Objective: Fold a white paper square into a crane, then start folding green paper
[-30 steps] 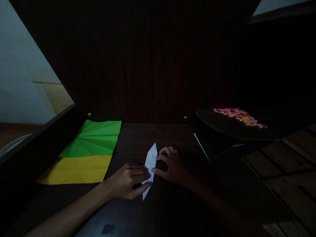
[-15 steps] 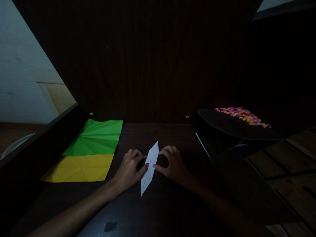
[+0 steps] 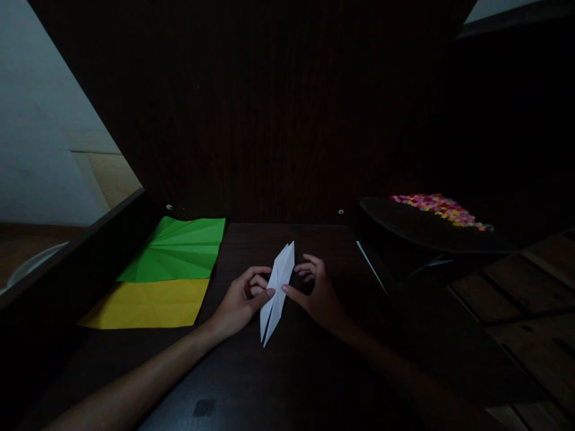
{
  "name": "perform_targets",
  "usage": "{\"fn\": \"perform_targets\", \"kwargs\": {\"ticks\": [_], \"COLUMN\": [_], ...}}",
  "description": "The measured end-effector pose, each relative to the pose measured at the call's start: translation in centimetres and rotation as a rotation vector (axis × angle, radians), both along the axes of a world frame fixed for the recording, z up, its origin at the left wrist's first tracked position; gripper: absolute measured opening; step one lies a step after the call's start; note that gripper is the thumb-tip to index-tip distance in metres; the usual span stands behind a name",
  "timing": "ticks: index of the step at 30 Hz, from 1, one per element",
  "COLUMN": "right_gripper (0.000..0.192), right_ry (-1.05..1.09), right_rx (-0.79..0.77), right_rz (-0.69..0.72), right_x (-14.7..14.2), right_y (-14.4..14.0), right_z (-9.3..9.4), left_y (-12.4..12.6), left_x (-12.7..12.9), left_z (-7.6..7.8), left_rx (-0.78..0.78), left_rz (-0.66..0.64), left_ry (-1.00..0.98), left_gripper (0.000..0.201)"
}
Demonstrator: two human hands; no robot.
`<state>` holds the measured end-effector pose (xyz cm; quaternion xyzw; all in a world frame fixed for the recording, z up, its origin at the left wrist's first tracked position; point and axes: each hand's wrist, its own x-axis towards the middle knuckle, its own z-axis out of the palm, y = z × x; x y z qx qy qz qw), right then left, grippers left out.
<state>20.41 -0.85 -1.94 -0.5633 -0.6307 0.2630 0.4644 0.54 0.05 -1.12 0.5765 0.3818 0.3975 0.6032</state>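
Observation:
A long, narrow piece of folded white paper (image 3: pixel 277 278) lies at a slant between my hands, pointed at both ends. Its near end shows two separate tips with a dark slit between them, and the far end is split too. My left hand (image 3: pixel 245 299) grips the left edge, thumb on top at the middle and fingers curled beside and partly behind it. On the other side, my right hand (image 3: pixel 317 293) has its thumb against the right edge at the middle, with the fingers bent near the upper edge. Whether those fingertips touch the paper is hard to see.
A creased green sheet (image 3: pixel 179 248) overlaps a yellow sheet (image 3: pixel 148 305) on the dark table (image 3: pixel 242 383) at left. A raised board (image 3: pixel 90 245) edges the left side. Small colourful pieces (image 3: pixel 440 209) lie on a dark rounded surface (image 3: pixel 413 230) at right.
The folded paper has shifted slightly away and to the right, and its ends now show as split tips. Both hands moved with it; the right fingers have lifted away from the edge.

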Motion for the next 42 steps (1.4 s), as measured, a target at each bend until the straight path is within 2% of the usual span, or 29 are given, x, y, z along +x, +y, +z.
{"fn": "perform_targets", "kwargs": {"ticks": [1, 4, 6, 12, 16, 21, 25, 30, 36, 42], "right_gripper": [0.065, 0.025, 0.016, 0.013, 0.011, 0.021, 0.02, 0.015, 0.017, 0.019], "right_ry": [0.055, 0.131, 0.195, 0.278, 0.232, 0.202, 0.214, 0.281, 0.331, 0.343], "right_rx": [-0.036, -0.182, -0.218, -0.172, -0.123, -0.097, -0.061, -0.054, -0.046, -0.091], "right_rz": [0.009, 0.158, 0.222, 0.231, 0.253, 0.273, 0.257, 0.26, 0.238, 0.286], "right_x": [0.0, -0.1, -0.3, -0.9, -0.9, -0.8, -0.8, -1.0, -1.2, -1.2], "right_y": [0.0, 0.0, -0.1, -0.9, -1.5, -1.9, -1.9, -2.1, -2.3, -2.6], "right_z": [0.1, 0.4, 0.4, 0.4, 0.8, 1.3, 1.4, 1.4, 1.4, 1.6], "left_y": [0.0, -0.2, -0.4, -0.6, -0.7, -0.9, -1.0, -1.1, -1.4, -1.5], "left_x": [0.0, 0.1, 0.2, 0.6, 0.5, 0.3, 0.4, 0.8, 0.5, 0.2], "left_z": [0.0, 0.1, 0.1, 0.0, 0.2, 0.5, 0.5, 0.6, 0.8, 1.8], "left_rx": [-0.034, -0.074, -0.079, -0.043, -0.04, -0.041, -0.042, -0.036, 0.09, 0.205], "left_rz": [-0.008, -0.01, -0.007, -0.031, -0.073, -0.102, -0.059, 0.07, -0.029, -0.151], "left_ry": [-0.034, -0.079, -0.094, -0.041, 0.019, 0.008, -0.056, -0.226, -0.025, -0.012], "left_gripper": [0.048, 0.05, 0.049, 0.035, 0.037, 0.035, 0.033, 0.046, 0.026, 0.019]}}
